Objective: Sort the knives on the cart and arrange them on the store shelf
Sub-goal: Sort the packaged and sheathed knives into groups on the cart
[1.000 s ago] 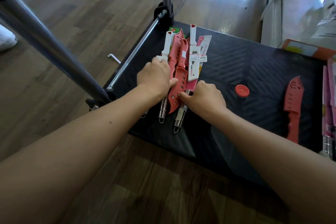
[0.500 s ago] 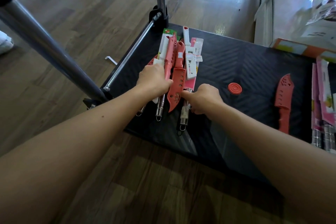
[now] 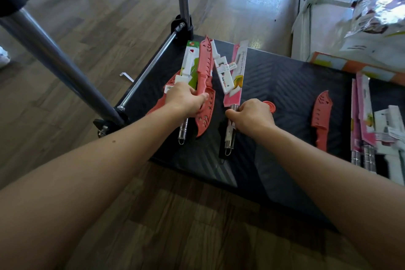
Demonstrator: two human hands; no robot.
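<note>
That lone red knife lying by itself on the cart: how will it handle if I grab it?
The lone red knife looks like moulded plastic with holes, so probably light and stiff. It lies flat on the ribbed cart deck, so it likely slides rather than rolls.

left arm: bare, stretched forward from lower left | left hand (image 3: 186, 101): knuckles up, fingers and thumb curled round a bundle (image 3: 205, 66) of knives | right arm: bare, stretched forward from lower right | right hand (image 3: 252, 116): knuckles up, fingers curled round the handle of a knife (image 3: 235, 85), thumb pointing left | hands: near each other, not touching
</note>
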